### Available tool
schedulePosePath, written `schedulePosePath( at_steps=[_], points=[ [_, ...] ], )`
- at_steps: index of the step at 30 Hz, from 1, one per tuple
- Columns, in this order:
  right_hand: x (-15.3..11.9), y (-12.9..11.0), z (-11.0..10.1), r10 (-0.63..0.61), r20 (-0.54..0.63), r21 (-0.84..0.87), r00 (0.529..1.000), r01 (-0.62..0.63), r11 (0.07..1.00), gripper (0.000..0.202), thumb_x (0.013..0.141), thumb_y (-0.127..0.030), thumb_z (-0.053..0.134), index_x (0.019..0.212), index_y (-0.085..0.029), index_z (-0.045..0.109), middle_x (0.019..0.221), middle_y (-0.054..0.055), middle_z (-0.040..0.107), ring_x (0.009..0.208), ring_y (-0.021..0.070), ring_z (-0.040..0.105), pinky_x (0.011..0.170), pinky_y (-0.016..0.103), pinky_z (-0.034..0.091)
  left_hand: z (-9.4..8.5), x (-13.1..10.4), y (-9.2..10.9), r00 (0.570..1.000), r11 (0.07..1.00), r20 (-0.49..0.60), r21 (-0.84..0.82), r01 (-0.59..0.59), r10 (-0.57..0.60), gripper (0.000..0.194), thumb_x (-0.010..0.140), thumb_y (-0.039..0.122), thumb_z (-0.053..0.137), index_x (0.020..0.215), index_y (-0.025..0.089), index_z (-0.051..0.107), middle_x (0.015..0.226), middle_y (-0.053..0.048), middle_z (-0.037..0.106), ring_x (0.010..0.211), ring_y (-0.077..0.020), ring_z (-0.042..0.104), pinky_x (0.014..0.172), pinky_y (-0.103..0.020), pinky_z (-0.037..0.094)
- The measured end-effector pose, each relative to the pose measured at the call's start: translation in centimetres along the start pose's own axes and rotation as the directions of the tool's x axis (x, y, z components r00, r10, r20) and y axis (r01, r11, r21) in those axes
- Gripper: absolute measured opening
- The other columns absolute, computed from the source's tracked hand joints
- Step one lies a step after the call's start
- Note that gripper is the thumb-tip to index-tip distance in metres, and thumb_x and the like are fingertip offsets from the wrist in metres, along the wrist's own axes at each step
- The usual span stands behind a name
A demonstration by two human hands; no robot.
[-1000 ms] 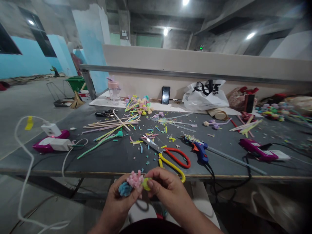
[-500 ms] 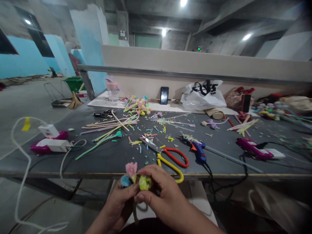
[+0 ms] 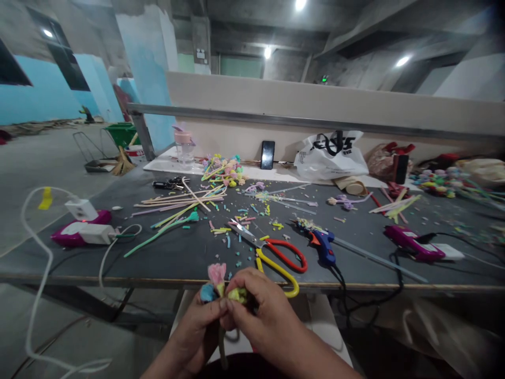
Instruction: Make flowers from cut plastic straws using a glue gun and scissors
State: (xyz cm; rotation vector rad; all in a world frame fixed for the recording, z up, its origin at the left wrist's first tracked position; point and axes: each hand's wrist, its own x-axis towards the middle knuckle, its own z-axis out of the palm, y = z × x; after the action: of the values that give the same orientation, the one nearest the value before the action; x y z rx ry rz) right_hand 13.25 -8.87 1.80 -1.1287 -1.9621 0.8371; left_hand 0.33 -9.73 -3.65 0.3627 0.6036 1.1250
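Close to my body, below the table's front edge, my left hand (image 3: pixel 197 326) is closed round the stems of a pink flower (image 3: pixel 216 273) and a blue flower (image 3: pixel 207 293). My right hand (image 3: pixel 258 302) pinches a yellow flower (image 3: pixel 238 296) beside them, its thumb touching my left thumb. A pale stem (image 3: pixel 223 347) hangs down under the hands. Scissors (image 3: pixel 258 243) with red and yellow handles lie open on the table just beyond. To their right rests a blue glue gun (image 3: pixel 323 246).
Fuzzy sticks (image 3: pixel 177 202) and coloured clippings (image 3: pixel 236 231) are scattered over the dark table (image 3: pixel 158 266). A flower pile (image 3: pixel 224 169), a pink-lidded bottle (image 3: pixel 183 147), a phone (image 3: pixel 267 155) and a white bag (image 3: pixel 331 155) stand behind. Purple power strips (image 3: pixel 71 235) with cables lie left and right.
The yellow flower has tilted and come nearer to the pink one. My right fingers have closed in against my left thumb. The view has shifted slightly.
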Motion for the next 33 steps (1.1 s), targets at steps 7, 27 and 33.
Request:
schedulePosePath(
  at_steps=[7,27,33],
  points=[
    [-0.2,0.2,-1.0,-0.076,0.085,0.120,0.993,0.066,0.991,0.054,0.067,-0.013,0.070,0.114,-0.028,0.048,0.116,0.002,0.050,0.107,0.0151,0.047,0.089,0.026,0.039,-2.2,0.8,-0.5,0.981,0.966,-0.076,-0.203,0.158,-0.177,0.013,0.060,0.009,0.070,0.072,0.009,0.064,0.058,0.000,0.056,0.044,-0.0030,0.045,0.045,-0.014,0.037],
    [0.1,0.8,-0.6,-0.142,0.101,0.076,0.985,0.135,0.988,0.022,0.070,0.002,0.054,0.079,-0.019,0.055,0.083,0.000,0.054,0.080,0.0120,0.053,0.071,0.023,0.042,-1.5,0.4,-0.5,0.994,0.991,0.025,-0.068,0.112,-0.111,0.010,0.064,0.009,0.068,0.074,0.011,0.066,0.068,-0.003,0.063,0.055,-0.0087,0.055,0.052,-0.019,0.041],
    [-0.6,1.3,-0.8,-0.141,0.086,0.209,0.986,0.120,0.971,0.052,0.069,-0.008,0.064,0.113,-0.026,0.043,0.103,0.002,0.049,0.085,0.0135,0.051,0.075,0.026,0.042,-1.3,0.3,0.5,0.996,0.999,0.089,0.051,0.001,-0.005,0.011,0.065,0.015,0.068,0.075,0.011,0.066,0.065,-0.003,0.061,0.059,-0.0113,0.054,0.059,-0.023,0.044]
  ],
)
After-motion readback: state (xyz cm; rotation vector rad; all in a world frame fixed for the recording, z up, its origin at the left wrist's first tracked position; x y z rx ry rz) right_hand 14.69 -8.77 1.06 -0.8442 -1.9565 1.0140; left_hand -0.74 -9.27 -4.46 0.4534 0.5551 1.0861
